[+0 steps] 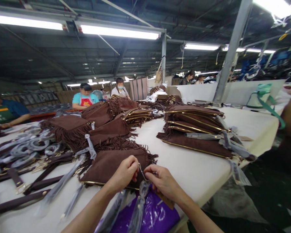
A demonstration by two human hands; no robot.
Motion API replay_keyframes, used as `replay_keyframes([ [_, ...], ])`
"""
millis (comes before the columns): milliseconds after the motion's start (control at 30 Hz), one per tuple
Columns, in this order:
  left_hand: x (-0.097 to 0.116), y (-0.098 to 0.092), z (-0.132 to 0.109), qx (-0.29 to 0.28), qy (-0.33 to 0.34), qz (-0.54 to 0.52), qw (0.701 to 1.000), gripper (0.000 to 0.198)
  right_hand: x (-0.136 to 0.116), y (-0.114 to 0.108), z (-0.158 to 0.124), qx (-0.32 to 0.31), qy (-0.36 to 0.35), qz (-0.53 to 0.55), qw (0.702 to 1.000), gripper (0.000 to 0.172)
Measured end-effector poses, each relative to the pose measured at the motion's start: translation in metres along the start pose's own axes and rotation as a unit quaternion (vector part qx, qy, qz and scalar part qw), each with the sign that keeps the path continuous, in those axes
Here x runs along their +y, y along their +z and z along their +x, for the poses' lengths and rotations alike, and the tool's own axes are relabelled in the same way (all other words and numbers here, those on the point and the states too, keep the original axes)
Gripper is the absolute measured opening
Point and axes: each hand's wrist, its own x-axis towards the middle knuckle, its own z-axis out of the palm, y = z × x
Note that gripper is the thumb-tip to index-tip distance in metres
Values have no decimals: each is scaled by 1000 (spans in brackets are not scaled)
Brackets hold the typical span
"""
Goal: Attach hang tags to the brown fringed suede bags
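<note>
A brown fringed bag (118, 165) with a gold zip edge lies flat before me on the table. Over its front right corner, a thin pale string (141, 171) runs between my hands. My left hand (124, 173) is closed, pinching the string's upper end. My right hand (166, 183) is closed on the string lower down, beside a strap end (142, 195) wrapped in clear plastic. A brown card tag (167, 200) shows beneath my right palm. Shiny purple plastic (157, 213) lies under the wrapped straps at the table's front.
Brown bags stand stacked at right (194, 123) and piled at left (104, 119). Coiled wrapped straps (36, 145) and loose brown straps (21, 200) cover the table's left side. The table edge (223, 184) drops off at right. Several people sit beyond, including one in a red apron (86, 101).
</note>
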Motion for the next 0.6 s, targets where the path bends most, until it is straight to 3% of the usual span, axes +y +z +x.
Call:
replay_keyframes([
  [167, 7, 7, 5, -7, 22, -16, 1000, 21, 3, 4, 10, 41, -79, -61, 994, 16],
  [333, -6, 11, 7, 33, -23, -42, 998, 23, 16, 8, 11, 42, -47, 7, 998, 18],
  [433, -14, 10, 3, 29, -39, 11, 999, 18, 22, 9, 11, 52, -14, 48, 997, 22],
  [533, -14, 12, -3, 0, 4, 99, 995, 15, 25, 11, 12, 64, 0, 67, 996, 25],
  [600, -11, 17, -6, 11, 23, 143, 989, 16, 26, 11, 12, 68, -4, 68, 995, 26],
])
